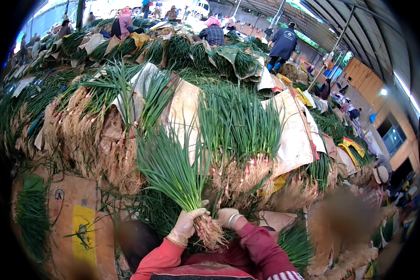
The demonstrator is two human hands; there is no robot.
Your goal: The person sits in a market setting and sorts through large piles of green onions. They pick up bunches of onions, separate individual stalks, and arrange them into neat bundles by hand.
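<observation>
A thick bunch of scallions (172,175) slants up and left in front of me, with long green leaves, pinkish bulbs and tan roots. My left hand (186,226), in a pale glove, wraps round its lower stalks just above the bulbs. The roots (210,233) hang down between my forearms. Close beside the bunch, on its right, is my right hand (228,217), also gloved and with a white band at the wrist. Its fingers look curled; their tips and anything in them are hidden.
Ahead lies a long heap of scallions (240,121), roots toward me, with pale sacks (294,130) among them. A flattened sack with a yellow panel (84,228) is at lower left. Farther off, a person in a dark coat (284,43) stands among the heaps, and several others sit or bend.
</observation>
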